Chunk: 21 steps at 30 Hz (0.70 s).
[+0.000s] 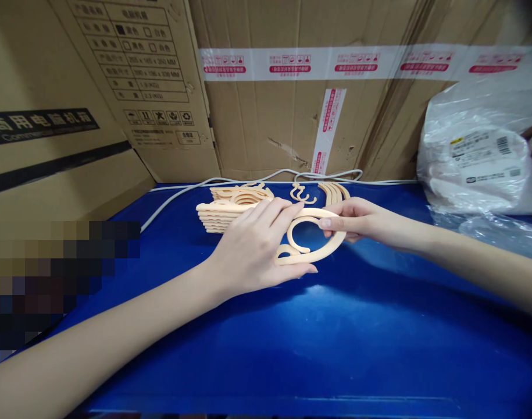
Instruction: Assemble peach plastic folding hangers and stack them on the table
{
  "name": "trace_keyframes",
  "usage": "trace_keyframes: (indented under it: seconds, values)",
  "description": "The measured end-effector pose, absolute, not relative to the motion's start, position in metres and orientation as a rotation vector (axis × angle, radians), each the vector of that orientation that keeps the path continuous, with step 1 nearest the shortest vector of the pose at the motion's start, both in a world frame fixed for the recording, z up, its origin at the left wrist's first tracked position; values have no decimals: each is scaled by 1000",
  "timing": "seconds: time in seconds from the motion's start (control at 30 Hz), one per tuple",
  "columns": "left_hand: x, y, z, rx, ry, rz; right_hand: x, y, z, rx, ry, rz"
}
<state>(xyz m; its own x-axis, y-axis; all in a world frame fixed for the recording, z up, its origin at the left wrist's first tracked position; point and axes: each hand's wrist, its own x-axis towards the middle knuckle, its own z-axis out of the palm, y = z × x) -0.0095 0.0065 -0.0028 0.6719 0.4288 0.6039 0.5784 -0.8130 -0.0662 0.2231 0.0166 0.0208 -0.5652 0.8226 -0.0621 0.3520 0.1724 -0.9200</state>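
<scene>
A peach plastic hanger [314,250] with a curved loop is held just above the blue table [318,343]. My left hand [257,250] lies over its left part, thumb under the lower edge and fingers closed on it. My right hand [350,220] pinches the hanger's right end between thumb and fingers. Behind my left hand a stack of the same peach hangers [231,208] rests on the table, and a few more hangers [331,191] lie behind my right hand.
Large cardboard boxes [292,105] wall off the back and left of the table. A white cable [182,195] runs along the back edge. A white plastic bag [479,151] with a label sits at the right, with clear wrap beside it.
</scene>
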Motion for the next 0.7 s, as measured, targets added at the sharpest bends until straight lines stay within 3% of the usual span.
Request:
trace_keyframes:
  seconds: [0.27,0.5,0.7]
  values:
    - [-17,13,22,-2624,-788,-799,220,21,13,-1056,-1920,1237]
    - [-51,45,60,-2720,-1082,-930,221,17,-5,-961,-2560,239]
    - [-75,75,55,-2965,-1322,-836,219,14,-16,-876,-2735,95]
